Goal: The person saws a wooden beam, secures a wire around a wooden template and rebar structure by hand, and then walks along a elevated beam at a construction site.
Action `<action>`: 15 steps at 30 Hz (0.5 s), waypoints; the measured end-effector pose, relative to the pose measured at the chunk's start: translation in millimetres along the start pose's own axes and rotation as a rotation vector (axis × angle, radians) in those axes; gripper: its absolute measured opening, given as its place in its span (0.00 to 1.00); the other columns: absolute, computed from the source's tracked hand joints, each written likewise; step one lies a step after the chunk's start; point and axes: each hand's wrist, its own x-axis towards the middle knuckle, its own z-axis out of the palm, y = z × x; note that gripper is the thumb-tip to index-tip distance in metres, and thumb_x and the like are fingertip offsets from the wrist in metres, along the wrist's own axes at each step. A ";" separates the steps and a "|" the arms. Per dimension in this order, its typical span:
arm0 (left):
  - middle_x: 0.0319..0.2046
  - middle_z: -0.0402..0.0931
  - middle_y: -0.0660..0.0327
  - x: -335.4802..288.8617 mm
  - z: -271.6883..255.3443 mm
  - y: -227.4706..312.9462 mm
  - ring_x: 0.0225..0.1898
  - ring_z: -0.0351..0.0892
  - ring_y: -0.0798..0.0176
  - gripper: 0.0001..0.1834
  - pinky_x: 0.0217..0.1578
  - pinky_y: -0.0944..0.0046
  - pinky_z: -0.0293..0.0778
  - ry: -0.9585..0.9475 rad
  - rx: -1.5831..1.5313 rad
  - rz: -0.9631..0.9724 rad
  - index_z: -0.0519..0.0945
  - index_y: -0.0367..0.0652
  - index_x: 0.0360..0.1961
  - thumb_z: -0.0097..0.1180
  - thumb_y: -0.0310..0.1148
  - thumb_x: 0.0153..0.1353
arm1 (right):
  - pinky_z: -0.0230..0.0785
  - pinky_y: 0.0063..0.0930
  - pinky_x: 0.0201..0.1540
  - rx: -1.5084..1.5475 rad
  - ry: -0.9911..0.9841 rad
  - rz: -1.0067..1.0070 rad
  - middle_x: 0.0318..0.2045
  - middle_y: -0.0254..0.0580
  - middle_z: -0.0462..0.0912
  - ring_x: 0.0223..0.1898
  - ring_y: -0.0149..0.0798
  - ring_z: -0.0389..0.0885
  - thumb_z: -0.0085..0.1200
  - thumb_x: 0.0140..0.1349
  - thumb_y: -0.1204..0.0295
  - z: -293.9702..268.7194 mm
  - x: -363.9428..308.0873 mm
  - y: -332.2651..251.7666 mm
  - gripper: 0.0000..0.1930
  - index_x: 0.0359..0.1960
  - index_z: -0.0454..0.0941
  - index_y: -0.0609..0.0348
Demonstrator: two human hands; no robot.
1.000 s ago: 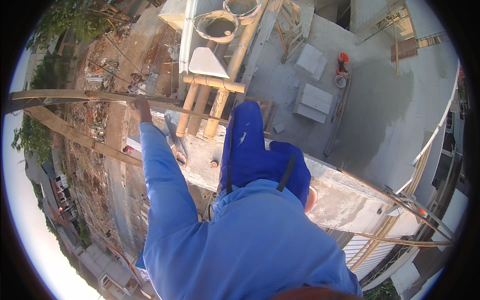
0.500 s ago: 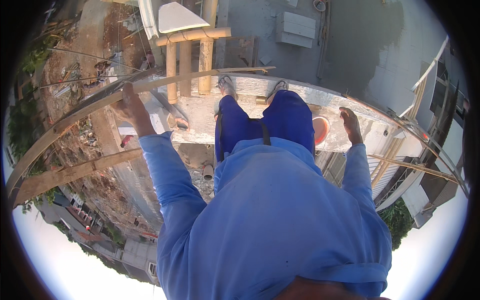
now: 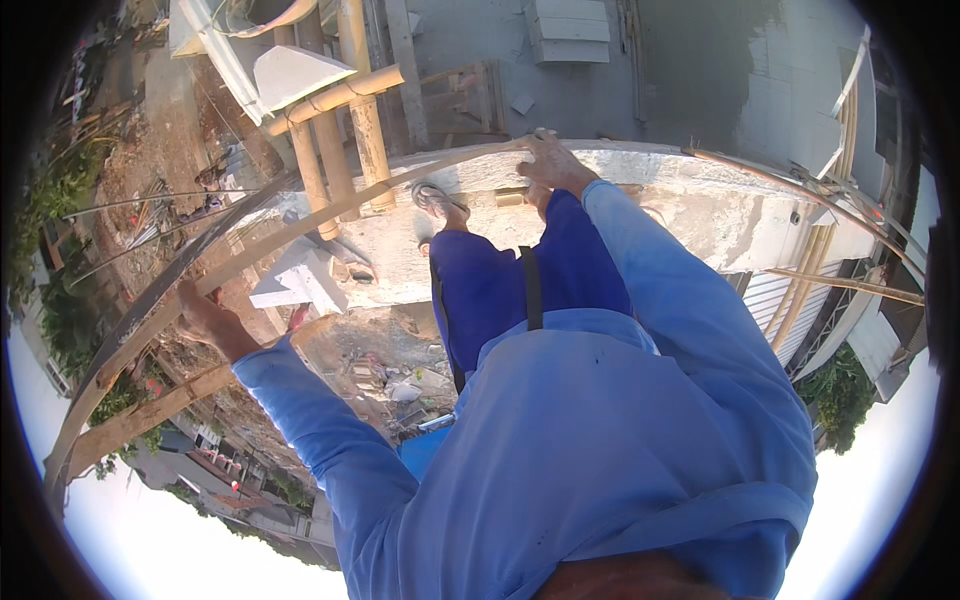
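Observation:
A long, thin wooden board (image 3: 330, 212) runs from the far left edge to the wall top at my feet, bent by the lens. My right hand (image 3: 555, 163) closes on its far end, just above my right foot. Further back along the same board, my left hand (image 3: 215, 325) grips the edge, the fingertips partly hidden against the wood. I stand in sandals on a pale, rough concrete wall top (image 3: 690, 210). A second wooden plank (image 3: 160, 405) lies below my left hand and meets the board near the left rim.
Bamboo poles (image 3: 365, 150) lashed to a crosspiece rise ahead on the left, beside a white panel (image 3: 300, 75). White blocks (image 3: 300, 280) sit near the wall. Thin rods (image 3: 820, 220) and more bamboo (image 3: 810, 285) are at the right. Rubble-strewn ground (image 3: 165, 190) lies far below.
My right hand has swung from the right side to the board's far end and taken hold. My left hand has shifted down and left along the board, and the view has turned.

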 end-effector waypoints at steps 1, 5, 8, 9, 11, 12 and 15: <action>0.24 0.74 0.51 5.1 -5.1 -8.1 0.25 0.77 0.60 0.19 0.22 0.67 0.74 0.005 -0.021 0.066 0.74 0.25 0.23 0.58 0.37 0.46 | 0.52 0.46 0.63 -0.018 -0.069 -0.009 0.62 0.64 0.57 0.64 0.58 0.56 0.54 0.49 0.59 14.9 13.3 -18.6 0.34 0.59 0.63 0.58; 0.29 0.74 0.52 -7.5 -5.7 -3.2 0.35 0.78 0.55 0.20 0.33 0.58 0.76 -0.061 0.134 0.146 0.76 0.25 0.32 0.53 0.38 0.52 | 0.54 0.46 0.61 0.022 -0.081 -0.221 0.57 0.58 0.60 0.61 0.54 0.60 0.62 0.40 0.60 97.7 81.1 -48.0 0.42 0.59 0.59 0.61; 0.32 0.76 0.50 18.8 -20.5 -14.3 0.37 0.78 0.54 0.19 0.35 0.60 0.76 -0.106 0.071 0.168 0.77 0.27 0.35 0.51 0.38 0.56 | 0.56 0.46 0.59 0.066 -0.018 -0.333 0.54 0.54 0.63 0.59 0.52 0.62 0.64 0.40 0.60 124.2 111.2 -57.0 0.41 0.59 0.60 0.56; 0.31 0.78 0.52 29.1 -27.4 -24.9 0.34 0.79 0.56 0.19 0.33 0.62 0.75 -0.097 0.095 0.262 0.78 0.29 0.33 0.50 0.39 0.57 | 0.56 0.46 0.59 0.091 -0.007 -0.372 0.53 0.53 0.63 0.59 0.51 0.62 0.64 0.39 0.60 134.7 117.0 -57.8 0.41 0.59 0.61 0.54; 0.33 0.77 0.50 27.2 -20.9 -20.1 0.36 0.78 0.55 0.20 0.34 0.61 0.75 -0.095 -0.010 0.215 0.77 0.29 0.35 0.49 0.41 0.58 | 0.62 0.43 0.53 0.067 0.045 -0.377 0.46 0.44 0.70 0.52 0.46 0.70 0.60 0.44 0.59 166.1 130.9 -54.9 0.26 0.47 0.73 0.50; 0.34 0.77 0.49 23.1 -16.1 -18.3 0.38 0.78 0.54 0.21 0.34 0.61 0.74 -0.094 -0.069 0.191 0.76 0.30 0.36 0.48 0.42 0.58 | 0.64 0.42 0.51 0.080 -0.035 -0.355 0.44 0.42 0.71 0.50 0.45 0.72 0.59 0.46 0.59 176.8 138.8 -54.0 0.22 0.43 0.75 0.50; 0.36 0.76 0.48 4.4 -19.4 -20.8 0.39 0.77 0.53 0.25 0.34 0.60 0.74 -0.136 0.032 0.254 0.75 0.31 0.39 0.45 0.48 0.61 | 0.67 0.39 0.48 0.134 -0.067 -0.292 0.39 0.36 0.74 0.44 0.43 0.76 0.56 0.49 0.59 187.4 129.1 -59.9 0.13 0.35 0.78 0.49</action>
